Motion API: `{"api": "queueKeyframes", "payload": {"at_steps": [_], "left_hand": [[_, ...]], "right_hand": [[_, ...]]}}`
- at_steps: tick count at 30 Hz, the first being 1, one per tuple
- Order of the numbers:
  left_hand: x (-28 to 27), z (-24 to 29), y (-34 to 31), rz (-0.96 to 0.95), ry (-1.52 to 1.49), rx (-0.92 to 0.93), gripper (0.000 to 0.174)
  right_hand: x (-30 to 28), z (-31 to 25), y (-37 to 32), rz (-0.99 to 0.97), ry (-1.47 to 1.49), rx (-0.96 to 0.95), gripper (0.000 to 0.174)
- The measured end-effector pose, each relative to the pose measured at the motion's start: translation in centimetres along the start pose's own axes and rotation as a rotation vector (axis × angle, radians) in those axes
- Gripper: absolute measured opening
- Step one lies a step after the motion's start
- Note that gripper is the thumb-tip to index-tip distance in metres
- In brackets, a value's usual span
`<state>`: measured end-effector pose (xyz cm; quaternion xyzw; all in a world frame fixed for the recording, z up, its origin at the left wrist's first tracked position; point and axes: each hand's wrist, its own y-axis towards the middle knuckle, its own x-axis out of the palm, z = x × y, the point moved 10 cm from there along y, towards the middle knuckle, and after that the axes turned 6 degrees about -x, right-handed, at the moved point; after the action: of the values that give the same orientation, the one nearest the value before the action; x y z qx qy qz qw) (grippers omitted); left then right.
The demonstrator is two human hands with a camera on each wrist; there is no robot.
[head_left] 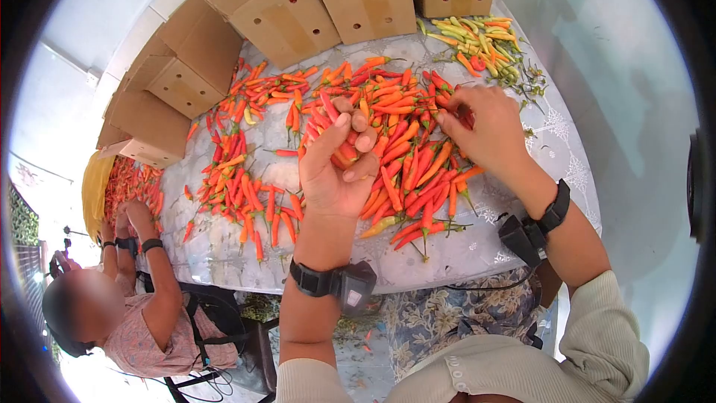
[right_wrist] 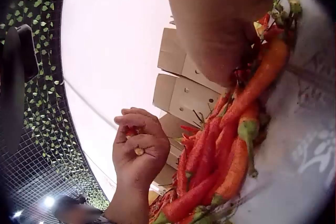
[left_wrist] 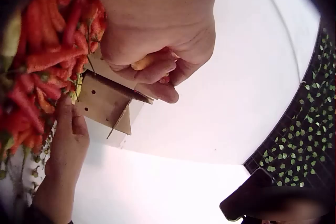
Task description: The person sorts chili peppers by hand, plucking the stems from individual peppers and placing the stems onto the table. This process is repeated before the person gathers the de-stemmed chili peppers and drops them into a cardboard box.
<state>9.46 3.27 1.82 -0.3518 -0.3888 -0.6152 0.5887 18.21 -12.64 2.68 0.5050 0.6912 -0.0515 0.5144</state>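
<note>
A broad heap of red and orange chili peppers point(head_left: 406, 168) covers the middle of the table. Raised over its near left part, my left hand point(head_left: 335, 172) has its palm turned up and its fingers curled round a few chili peppers. An orange chili end point(left_wrist: 146, 62) shows between those fingers in the left wrist view, and pale tips show in the right wrist view. At the heap's right edge, my right hand point(head_left: 488, 127) bends its fingers down and grips a dark red chili pepper point(head_left: 466, 115), mostly hidden beneath the hand.
Cardboard boxes point(head_left: 365, 0) line the table's back edge. Yellow-green chilies point(head_left: 485, 37) and loose stems point(head_left: 533, 82) lie at the back right. Another person point(head_left: 149, 306) sits at the left, hands at a further pile of red chilies point(head_left: 134, 186). A wall point(head_left: 634, 104) stands at the right.
</note>
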Motion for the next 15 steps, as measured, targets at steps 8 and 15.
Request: {"api": "queueKeyframes", "payload": {"at_steps": [8, 15], "left_hand": [[0.0, -0.5, 0.1, -0.014, 0.241, 0.010, 0.012], [0.1, 0.2, -0.3, 0.100, 0.440, 0.108, 0.013]], "right_hand": [[-0.1, -1.0, -0.5, -0.006, -0.234, -0.113, 0.020], [-3.4, -0.5, -0.7, 0.411, 0.337, -0.109, 0.016]]}}
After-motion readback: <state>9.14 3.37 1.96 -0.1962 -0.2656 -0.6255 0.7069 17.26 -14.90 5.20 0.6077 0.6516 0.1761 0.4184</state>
